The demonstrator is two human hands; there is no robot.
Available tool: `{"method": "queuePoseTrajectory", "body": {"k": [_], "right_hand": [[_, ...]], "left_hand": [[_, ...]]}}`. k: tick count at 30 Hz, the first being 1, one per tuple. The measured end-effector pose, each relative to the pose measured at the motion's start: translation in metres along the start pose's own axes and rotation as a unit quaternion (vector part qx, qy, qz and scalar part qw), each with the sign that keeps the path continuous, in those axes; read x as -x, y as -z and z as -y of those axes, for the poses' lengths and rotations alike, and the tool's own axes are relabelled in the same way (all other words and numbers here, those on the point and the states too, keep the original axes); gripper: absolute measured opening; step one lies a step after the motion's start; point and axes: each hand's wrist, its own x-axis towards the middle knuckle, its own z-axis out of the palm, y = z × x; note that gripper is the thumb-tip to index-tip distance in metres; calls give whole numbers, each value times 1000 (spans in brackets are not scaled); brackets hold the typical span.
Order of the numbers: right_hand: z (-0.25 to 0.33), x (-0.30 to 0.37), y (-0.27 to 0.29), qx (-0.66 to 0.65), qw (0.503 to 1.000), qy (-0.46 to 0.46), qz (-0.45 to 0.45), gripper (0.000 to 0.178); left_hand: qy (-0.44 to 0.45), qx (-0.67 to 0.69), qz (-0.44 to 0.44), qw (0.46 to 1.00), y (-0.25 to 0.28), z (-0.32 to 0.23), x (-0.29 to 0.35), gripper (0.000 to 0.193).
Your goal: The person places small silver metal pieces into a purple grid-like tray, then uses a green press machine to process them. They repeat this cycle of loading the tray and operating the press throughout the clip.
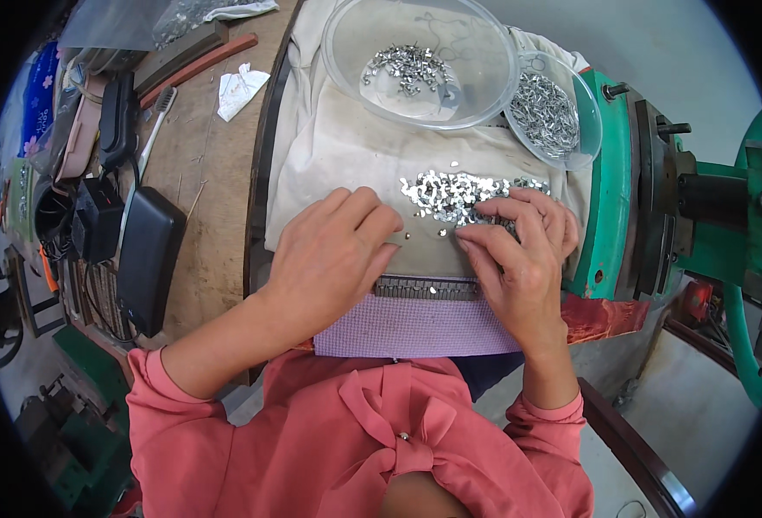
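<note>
My left hand (333, 246) rests on the pale cloth with its fingers curled, thumb and forefinger close together. Whatever they may pinch is too small to see. At the edge of a heap of small shiny metal discs (454, 197), my right hand (523, 255) has thumb and forefinger drawn together, and its other fingers cover part of the heap. I cannot make out whether a disc is between them. A few loose discs (442, 232) lie between the hands. Below them is a dark slotted metal strip (398, 287) with a bright piece on it, its right end partly behind my right hand.
Beyond the heap stand a large clear tub (333, 60) and a smaller clear bowl (595, 129), both holding small metal parts. A green machine (592, 224) borders the right side. On the wooden table (212, 164) at left are a toothbrush (165, 99), black cases (149, 250) and crumpled paper (241, 91).
</note>
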Motion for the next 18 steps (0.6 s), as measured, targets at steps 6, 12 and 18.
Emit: {"method": "queuePoseTrajectory", "body": {"k": [6, 12, 18], "right_hand": [[5, -4, -6, -9, 1000, 6, 6, 14], [7, -8, -14, -6, 1000, 16, 1, 16], [9, -1, -5, 15, 1000, 12, 24, 13]], "left_hand": [[-15, 9, -2, 1000, 2, 5, 4, 22], [-59, -5, 8, 998, -4, 5, -3, 18], [2, 35, 16, 999, 0, 6, 3, 18]]}}
